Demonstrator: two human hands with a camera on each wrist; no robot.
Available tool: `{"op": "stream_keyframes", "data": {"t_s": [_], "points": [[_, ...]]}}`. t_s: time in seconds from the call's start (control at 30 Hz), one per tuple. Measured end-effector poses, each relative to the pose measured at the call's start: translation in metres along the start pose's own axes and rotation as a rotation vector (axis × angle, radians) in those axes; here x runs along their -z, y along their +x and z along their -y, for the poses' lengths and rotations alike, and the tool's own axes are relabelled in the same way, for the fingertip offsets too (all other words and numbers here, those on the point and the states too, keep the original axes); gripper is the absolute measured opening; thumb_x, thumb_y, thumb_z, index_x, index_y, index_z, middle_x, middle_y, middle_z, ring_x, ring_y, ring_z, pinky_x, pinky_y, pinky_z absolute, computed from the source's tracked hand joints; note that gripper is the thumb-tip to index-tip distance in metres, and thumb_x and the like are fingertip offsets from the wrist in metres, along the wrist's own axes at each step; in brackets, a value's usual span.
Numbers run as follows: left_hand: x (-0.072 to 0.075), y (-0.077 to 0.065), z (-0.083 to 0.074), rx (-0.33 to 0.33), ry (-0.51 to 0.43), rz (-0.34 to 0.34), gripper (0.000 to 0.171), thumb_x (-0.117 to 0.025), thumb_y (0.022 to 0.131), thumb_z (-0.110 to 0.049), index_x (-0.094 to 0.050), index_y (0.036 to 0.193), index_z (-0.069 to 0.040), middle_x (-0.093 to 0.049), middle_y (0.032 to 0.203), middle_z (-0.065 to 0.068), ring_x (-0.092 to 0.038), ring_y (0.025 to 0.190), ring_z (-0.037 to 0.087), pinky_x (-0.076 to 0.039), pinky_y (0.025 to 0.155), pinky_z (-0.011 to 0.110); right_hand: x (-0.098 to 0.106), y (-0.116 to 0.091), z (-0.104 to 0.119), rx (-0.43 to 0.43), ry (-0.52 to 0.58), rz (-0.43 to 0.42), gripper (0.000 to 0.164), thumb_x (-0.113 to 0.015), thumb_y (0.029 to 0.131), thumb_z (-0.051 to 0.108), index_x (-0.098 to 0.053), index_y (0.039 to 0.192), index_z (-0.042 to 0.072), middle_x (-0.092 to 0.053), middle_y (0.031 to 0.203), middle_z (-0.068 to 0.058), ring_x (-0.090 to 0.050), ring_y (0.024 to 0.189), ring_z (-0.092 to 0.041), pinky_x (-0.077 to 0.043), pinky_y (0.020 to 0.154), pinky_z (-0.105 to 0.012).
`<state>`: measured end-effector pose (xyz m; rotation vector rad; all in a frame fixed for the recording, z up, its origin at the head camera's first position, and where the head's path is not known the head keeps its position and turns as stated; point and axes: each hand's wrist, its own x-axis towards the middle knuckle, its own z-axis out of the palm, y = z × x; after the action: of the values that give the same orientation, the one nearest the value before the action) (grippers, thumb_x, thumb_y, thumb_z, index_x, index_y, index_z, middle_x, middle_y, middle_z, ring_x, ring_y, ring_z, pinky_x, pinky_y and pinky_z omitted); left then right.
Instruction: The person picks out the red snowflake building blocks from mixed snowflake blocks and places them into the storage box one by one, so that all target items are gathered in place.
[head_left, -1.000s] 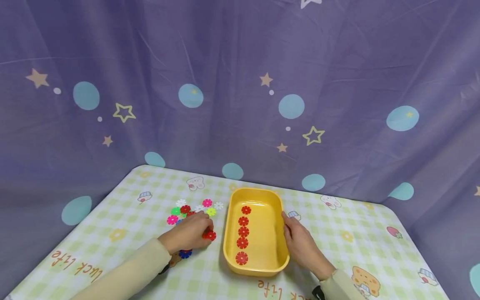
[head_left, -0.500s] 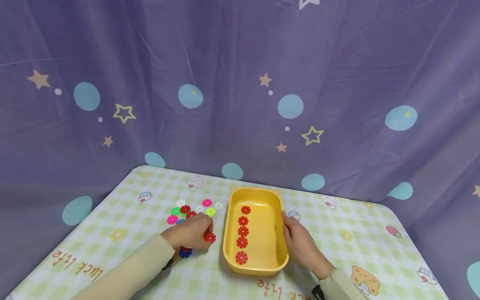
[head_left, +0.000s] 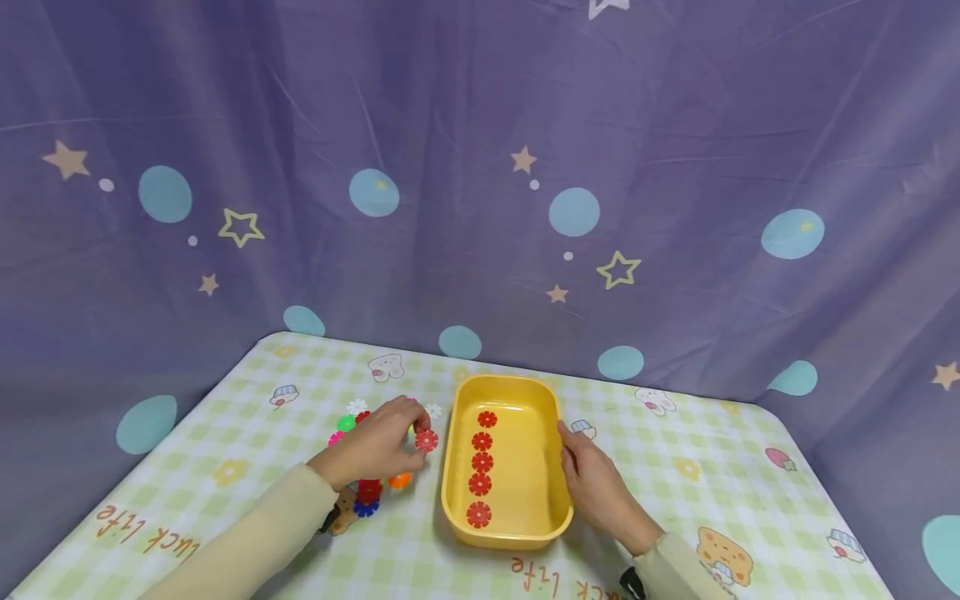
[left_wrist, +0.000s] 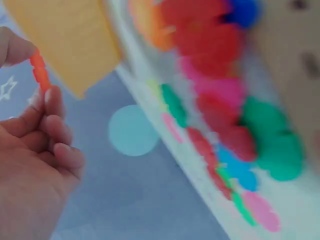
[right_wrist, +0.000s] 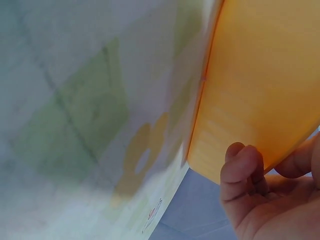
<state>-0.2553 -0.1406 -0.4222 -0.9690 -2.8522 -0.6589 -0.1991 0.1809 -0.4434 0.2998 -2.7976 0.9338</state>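
Left hand (head_left: 375,446) pinches a red flower-shaped disc (head_left: 426,440) between thumb and fingertip, farther forward than half a second ago; an orange disc (head_left: 400,481), hidden then, shows just nearer the person than its fingers. Its forearm slants in across the loose discs (head_left: 367,492). To its right, the right hand (head_left: 603,492) keeps gripping the yellow tray (head_left: 528,467) by the side.

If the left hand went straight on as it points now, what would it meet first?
Likely the left side of the yellow tray, with the pinched red disc leading; height is unclear, so the left hand might pass over it.
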Motion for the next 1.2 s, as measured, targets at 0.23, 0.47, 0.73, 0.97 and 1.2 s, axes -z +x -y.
{"op": "stream_keyframes", "data": {"t_s": [0.23,0.47,0.73,0.97,1.2], "points": [[0.011,0.013,-0.029,-0.272,-0.009,0.005,0.025,-0.071,0.080,-0.023,-0.060,0.101,-0.015,-0.054,0.096,-0.011,-0.046,0.093,0.009,-0.041,0.087,0.030,0.001,0.000,0.000,-0.018,0.005,0.007,0.044,-0.049,0.097,0.006,-0.041,0.140,-0.002,-0.054,0.127,-0.015,-0.051,0.118,-0.027,-0.041,0.096,-0.044],[-0.010,0.035,-0.064,-0.387,0.035,0.186,0.025,-0.073,0.080,-0.024,-0.063,0.100,-0.013,-0.056,0.094,-0.009,-0.045,0.092,0.008,-0.036,0.089,0.027,0.005,0.000,-0.003,-0.027,0.004,0.004,0.044,-0.049,0.097,0.007,-0.041,0.140,-0.002,-0.053,0.129,-0.017,-0.050,0.120,-0.029,-0.039,0.098,-0.046],[-0.036,0.052,-0.087,-0.376,0.119,0.385,0.021,-0.076,0.078,-0.024,-0.064,0.093,-0.017,-0.049,0.082,-0.013,-0.043,0.081,0.005,-0.039,0.071,0.015,-0.001,0.001,0.000,-0.022,0.019,0.011,0.044,-0.050,0.097,0.006,-0.043,0.139,-0.002,-0.053,0.128,-0.017,-0.050,0.119,-0.029,-0.040,0.097,-0.045],[-0.044,0.059,-0.104,-0.308,0.149,0.481,0.012,-0.076,0.080,-0.019,-0.066,0.086,-0.018,-0.051,0.077,-0.012,-0.048,0.072,0.003,-0.042,0.062,0.012,-0.003,0.002,0.001,-0.005,0.013,0.007,0.043,-0.050,0.097,0.006,-0.043,0.138,-0.003,-0.055,0.123,-0.016,-0.053,0.114,-0.028,-0.041,0.095,-0.045],[-0.042,0.060,-0.108,-0.199,0.190,0.500,0.016,-0.078,0.079,-0.016,-0.065,0.089,-0.020,-0.052,0.076,-0.010,-0.049,0.070,0.005,-0.045,0.064,0.016,-0.001,0.002,-0.002,-0.018,0.009,0.011,0.044,-0.050,0.097,0.008,-0.042,0.140,-0.001,-0.056,0.122,-0.015,-0.054,0.113,-0.026,-0.042,0.095,-0.044]]}}
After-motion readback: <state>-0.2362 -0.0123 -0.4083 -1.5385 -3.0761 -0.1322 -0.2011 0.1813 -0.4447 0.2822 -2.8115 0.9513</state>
